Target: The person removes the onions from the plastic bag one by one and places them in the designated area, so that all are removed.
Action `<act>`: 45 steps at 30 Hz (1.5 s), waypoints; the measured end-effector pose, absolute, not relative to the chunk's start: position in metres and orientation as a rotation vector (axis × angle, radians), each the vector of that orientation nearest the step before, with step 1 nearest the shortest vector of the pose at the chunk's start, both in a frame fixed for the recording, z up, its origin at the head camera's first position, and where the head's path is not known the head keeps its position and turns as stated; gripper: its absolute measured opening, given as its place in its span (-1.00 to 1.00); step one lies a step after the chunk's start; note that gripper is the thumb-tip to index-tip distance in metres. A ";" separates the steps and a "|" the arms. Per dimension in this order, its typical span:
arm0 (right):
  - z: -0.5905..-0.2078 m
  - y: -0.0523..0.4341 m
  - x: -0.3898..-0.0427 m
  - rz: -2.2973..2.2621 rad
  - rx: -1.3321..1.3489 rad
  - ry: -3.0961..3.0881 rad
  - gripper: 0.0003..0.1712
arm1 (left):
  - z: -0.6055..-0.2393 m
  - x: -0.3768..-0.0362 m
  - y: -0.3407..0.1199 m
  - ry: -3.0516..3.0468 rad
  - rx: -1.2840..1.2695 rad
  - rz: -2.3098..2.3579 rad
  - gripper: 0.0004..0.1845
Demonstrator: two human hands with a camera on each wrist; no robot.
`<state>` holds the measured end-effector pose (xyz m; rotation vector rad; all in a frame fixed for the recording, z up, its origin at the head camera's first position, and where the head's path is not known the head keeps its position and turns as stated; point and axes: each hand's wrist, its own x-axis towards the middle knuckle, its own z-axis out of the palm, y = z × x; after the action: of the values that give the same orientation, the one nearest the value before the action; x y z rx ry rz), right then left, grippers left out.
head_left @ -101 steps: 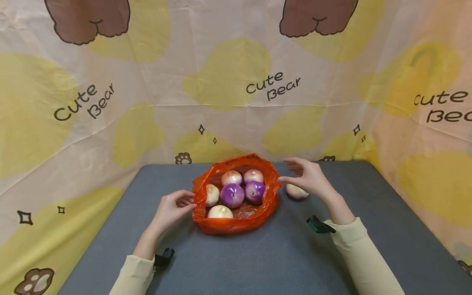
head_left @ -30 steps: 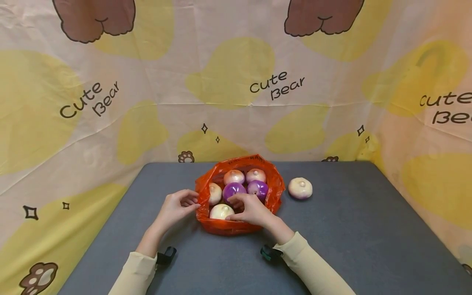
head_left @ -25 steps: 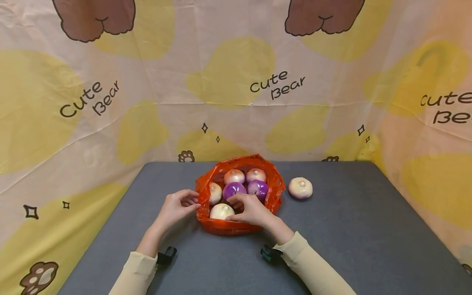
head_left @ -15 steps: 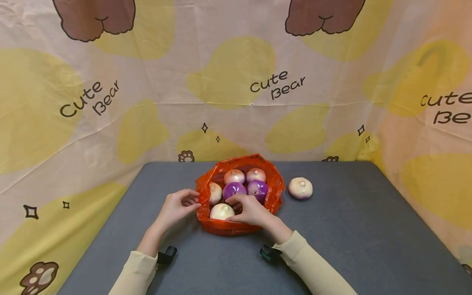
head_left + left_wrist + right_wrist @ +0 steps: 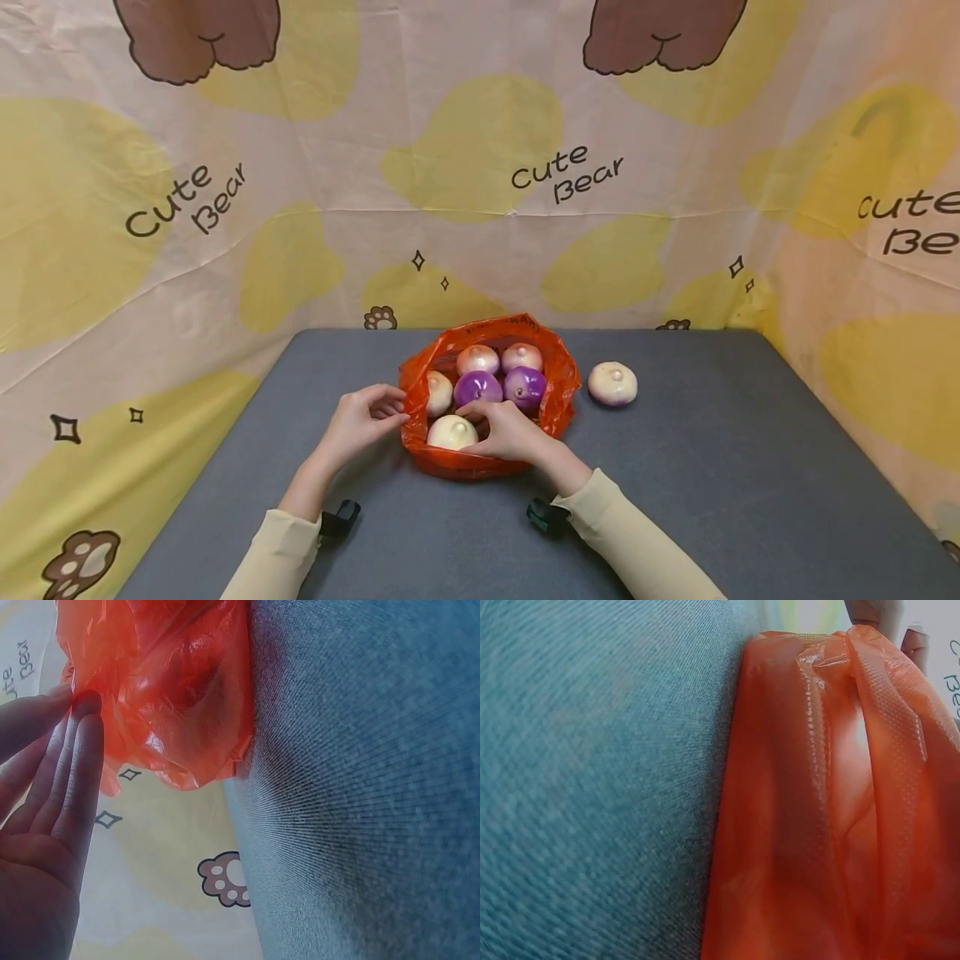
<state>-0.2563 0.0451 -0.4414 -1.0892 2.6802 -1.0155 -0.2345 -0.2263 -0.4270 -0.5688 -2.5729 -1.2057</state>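
Observation:
An orange-red plastic bag (image 5: 465, 467) stands with its mouth wide, several round onions inside. Its left rim is pinched between the thumb and fingers of my left hand (image 5: 367, 421), seen close in the left wrist view, where the bag (image 5: 180, 705) bulges beyond the fingertips. Over the front of the bag, my right hand (image 5: 513, 432) reaches in, thumb and fingers curled round the right side of a pale onion (image 5: 452, 433). Behind it lie two purple onions (image 5: 478, 389). The right wrist view is mostly filled by the bag's side (image 5: 802, 810), hiding the grip.
A pale onion (image 5: 612, 385) sits on the grey table (image 5: 675, 467) to the right of the bag. Patterned cloth (image 5: 465, 150) hangs behind and along both sides of the table.
My right hand has come from above the onion on the table into the bag, and lately edges slightly left onto the pale onion. My left hand keeps holding the rim.

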 end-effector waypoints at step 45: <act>-0.402 0.074 -0.253 -1.239 -1.019 2.691 -0.36 | -0.424 -0.235 -0.227 -2.539 -0.609 -1.181 -0.76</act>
<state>-0.2532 0.0743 -0.4024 -1.0188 2.6914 -1.2394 -0.2349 -0.2275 -0.4244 -0.6092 -2.5390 -1.1810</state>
